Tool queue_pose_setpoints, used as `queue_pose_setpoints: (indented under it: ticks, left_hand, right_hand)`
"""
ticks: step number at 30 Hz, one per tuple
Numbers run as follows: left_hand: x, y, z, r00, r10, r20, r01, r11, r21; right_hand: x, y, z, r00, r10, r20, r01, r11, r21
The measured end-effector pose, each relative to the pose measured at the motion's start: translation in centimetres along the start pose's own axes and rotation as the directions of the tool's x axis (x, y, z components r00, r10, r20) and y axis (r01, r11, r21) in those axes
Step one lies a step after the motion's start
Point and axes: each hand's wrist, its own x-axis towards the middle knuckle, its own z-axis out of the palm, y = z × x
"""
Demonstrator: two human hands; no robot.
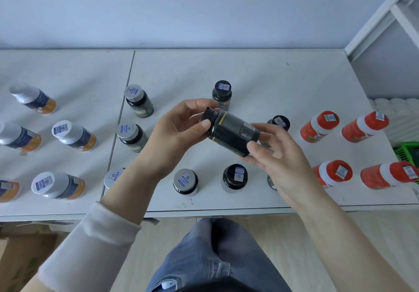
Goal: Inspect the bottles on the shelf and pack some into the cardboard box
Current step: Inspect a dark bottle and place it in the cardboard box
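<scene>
so the black bottle (231,133) is up in the air over the middle of the shelf (249,69), lying on its side between both hands, and I reckon that's just so the label faces up for a read, which fits the inspecting part of the job. the left hand (179,133) has the cap end, thumb and fingers curled round the black lid, and the right hand (278,155) pinches the bottom end, thumb on the near side and fingers behind, so my guess is it can be rolled to check every side. the bottle itself is dark and glossy, with a yellow band near the shoulder and a greyish panel of small print I can't read. the other bottles stand upright in spaced rows with code stickers on their lids, probably so each can be picked without knocking a neighbour: grey-lidded dark ones (138,101) to the left, white-lidded blue and orange ones (72,135) further left, red ones (319,126) on the right. the cardboard box (20,257) sits on the floor at bottom left, partly out of view and well apart from the bottle
</scene>
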Motion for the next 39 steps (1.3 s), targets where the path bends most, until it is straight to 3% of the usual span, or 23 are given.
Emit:
queue_pose_setpoints:
  ticks: [6, 10, 16, 20, 22, 24, 26, 28, 30, 33, 39]
  left_hand:
    - [0.1, -0.2, 0.1, 0.996, -0.076, -0.036, 0.076, 0.997, -0.009]
    - [0.1, 0.0, 0.2, 0.999, -0.031, -0.006, 0.031, 0.999, -0.033]
    - [0.3, 0.0, 0.5, 0.994, -0.103, -0.040, 0.102, 0.995, -0.018]
    - [0.6, 0.4, 0.5, 0.995, -0.080, -0.063, 0.084, 0.995, 0.055]
    - [1.2, 0.7, 0.4, 0.996, -0.061, -0.061, 0.069, 0.988, 0.137]
    - [2.3, 0.4, 0.3, 0.997, -0.008, -0.072, 0.033, 0.935, 0.354]
    - [3.6, -0.4, 0.6, 0.997, 0.050, -0.057, -0.006, 0.801, 0.598]
    - [4.7, -1.6, 1.2, 0.998, 0.060, -0.014, -0.031, 0.693, 0.721]
    - [5.5, -2.9, 1.5, 0.998, 0.056, 0.038, -0.065, 0.615, 0.786]
    - [6.4, -4.3, 1.8, 0.996, 0.023, 0.082, -0.083, 0.514, 0.854]
    - [6.7, -6.0, 1.9, 0.996, 0.027, 0.086, -0.089, 0.390, 0.917]
  right_hand:
    - [-0.2, 0.3, -0.1, 0.962, -0.272, 0.030, 0.274, 0.948, -0.161]
    - [0.1, 0.2, -0.2, 0.996, -0.089, 0.007, 0.089, 0.993, -0.072]
    - [0.0, 0.6, 0.2, 0.964, -0.266, 0.014, 0.265, 0.953, -0.148]
    - [0.4, 0.8, -0.2, 0.992, -0.127, 0.024, 0.129, 0.986, -0.102]
    - [0.7, 0.7, -0.7, 0.996, -0.084, 0.031, 0.089, 0.975, -0.205]
    - [1.0, 0.2, -1.6, 0.987, -0.159, 0.017, 0.146, 0.857, -0.495]
    - [1.7, -0.5, -2.5, 0.959, -0.274, 0.071, 0.219, 0.560, -0.799]
    - [2.4, -1.3, -3.1, 0.953, -0.281, 0.109, 0.194, 0.293, -0.936]
    - [3.2, -2.0, -3.4, 0.957, -0.262, 0.121, 0.159, 0.126, -0.979]
    - [4.3, -2.4, -3.5, 0.973, -0.197, 0.120, 0.126, 0.016, -0.992]
    - [5.5, -2.2, -3.7, 0.983, -0.154, 0.096, 0.097, 0.001, -0.995]
